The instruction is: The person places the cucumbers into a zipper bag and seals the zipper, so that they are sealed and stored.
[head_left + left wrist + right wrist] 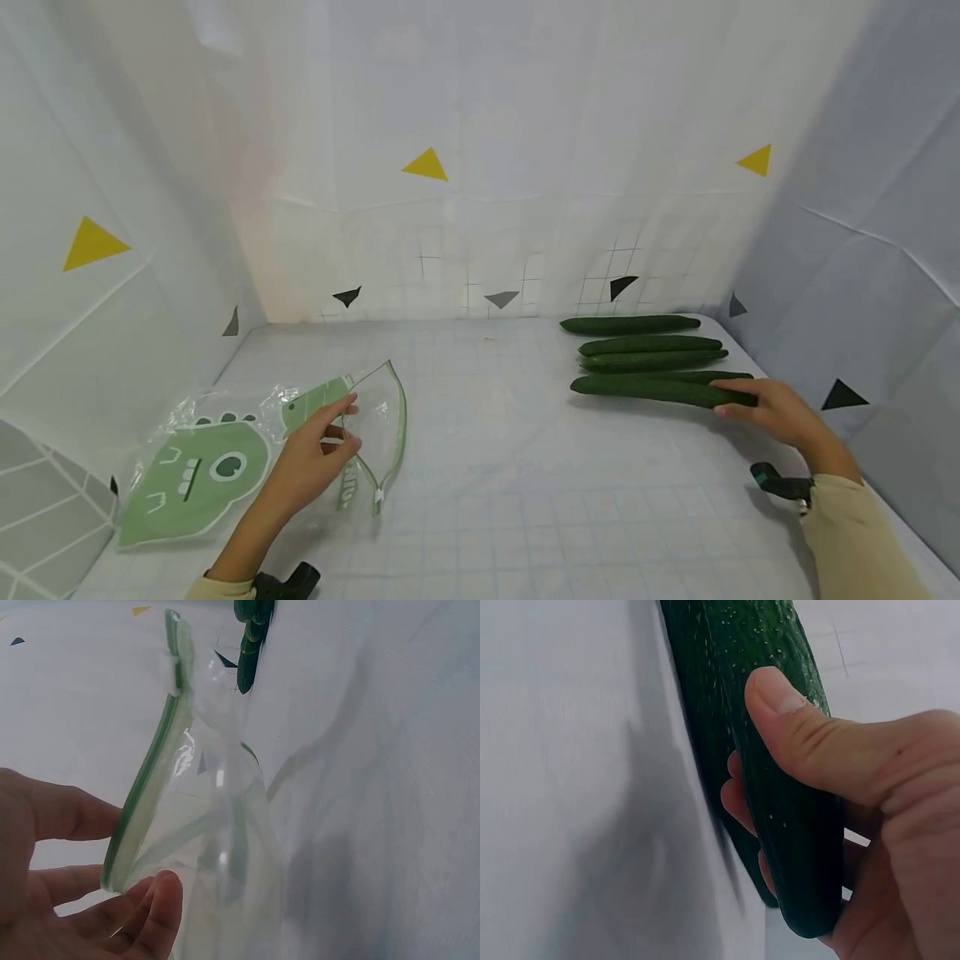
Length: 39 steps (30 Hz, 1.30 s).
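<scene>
On the left of the head view lies a clear plastic zip bag (pixel 243 504) printed with a green cartoon monster. Its green-edged mouth (pixel 401 417) gapes open toward the right. My left hand (pixel 311 454) holds the near rim of that mouth; in the left wrist view the green zip strip (pixel 146 780) runs between its fingers. At the right, my right hand (pixel 780 412) grips one end of a dark green cucumber (pixel 645 387), thumb on top and fingers beneath. A second cucumber (pixel 694 712) lies right alongside it, partly hidden.
Behind the held cucumber, two cucumbers (pixel 652 362) lie side by side, and another cucumber (pixel 630 325) rests near the table's back edge. White sheeting (pixel 525 100) with yellow and dark triangles walls the back and sides. A pale cloth (pixel 510 517) covers the table.
</scene>
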Each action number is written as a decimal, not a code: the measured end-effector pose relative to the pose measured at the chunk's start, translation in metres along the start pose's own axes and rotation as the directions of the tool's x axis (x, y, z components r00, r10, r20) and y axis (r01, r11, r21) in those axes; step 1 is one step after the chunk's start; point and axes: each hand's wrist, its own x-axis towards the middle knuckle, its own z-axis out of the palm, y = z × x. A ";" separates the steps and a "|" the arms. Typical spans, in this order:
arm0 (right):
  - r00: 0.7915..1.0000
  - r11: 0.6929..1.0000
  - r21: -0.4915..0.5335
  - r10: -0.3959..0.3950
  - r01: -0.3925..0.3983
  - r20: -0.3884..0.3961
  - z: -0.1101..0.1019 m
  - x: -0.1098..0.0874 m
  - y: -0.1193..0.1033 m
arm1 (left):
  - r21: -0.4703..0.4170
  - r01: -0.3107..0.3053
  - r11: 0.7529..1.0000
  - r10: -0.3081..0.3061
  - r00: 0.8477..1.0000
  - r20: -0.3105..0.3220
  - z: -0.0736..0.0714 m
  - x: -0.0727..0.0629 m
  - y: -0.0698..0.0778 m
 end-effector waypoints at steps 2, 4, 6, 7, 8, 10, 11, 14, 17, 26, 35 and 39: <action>1.000 1.000 0.027 0.004 -0.004 0.003 -0.001 0.002 -0.003 | -0.006 0.000 1.000 0.000 1.000 0.001 0.000 0.000 0.000; 1.000 0.999 0.038 0.005 -0.005 0.007 -0.002 0.003 -0.007 | -0.007 0.000 1.000 0.000 1.000 0.001 0.000 0.000 0.000; 1.000 0.999 0.032 -0.009 0.009 -0.006 -0.002 0.004 -0.011 | -0.010 -0.003 1.000 0.003 1.000 0.002 0.000 0.000 0.000; 1.000 0.999 0.028 -0.019 0.020 -0.012 -0.002 0.004 -0.013 | -0.010 -0.005 1.000 0.005 1.000 0.002 0.000 0.000 0.000; 1.000 0.999 0.028 -0.025 0.026 -0.019 -0.003 0.003 -0.016 | -0.010 -0.008 1.000 0.008 1.000 0.002 -0.001 0.000 0.000; 0.999 0.999 0.030 -0.037 0.038 -0.031 -0.004 0.004 -0.023 | -0.016 -0.015 1.000 0.015 1.000 0.004 -0.001 0.000 -0.001; 0.998 0.998 0.033 -0.045 0.046 -0.036 -0.004 0.004 -0.027 | -0.019 -0.018 1.000 0.018 1.000 0.005 -0.001 0.000 -0.001; 0.998 0.997 0.037 -0.059 0.061 -0.038 -0.005 0.006 -0.039 | -0.026 -0.025 0.999 0.025 1.000 0.005 -0.002 0.001 -0.001; 0.995 0.996 0.012 -0.085 0.086 -0.059 -0.005 0.010 -0.050 | -0.033 -0.026 0.999 0.026 1.000 0.006 -0.002 0.000 -0.001; 0.982 0.987 0.002 -0.161 0.162 -0.096 0.004 0.027 -0.082 | -0.026 -0.019 0.999 0.019 1.000 0.000 -0.002 -0.001 -0.001; 0.966 0.971 0.007 -0.235 0.237 -0.109 0.013 0.044 -0.118 | -0.028 -0.018 0.999 0.018 1.000 0.002 -0.002 0.000 -0.002; 0.965 0.969 0.030 -0.241 0.245 -0.106 0.017 0.048 -0.133 | -0.030 -0.014 0.999 0.014 1.000 0.005 0.000 0.000 -0.002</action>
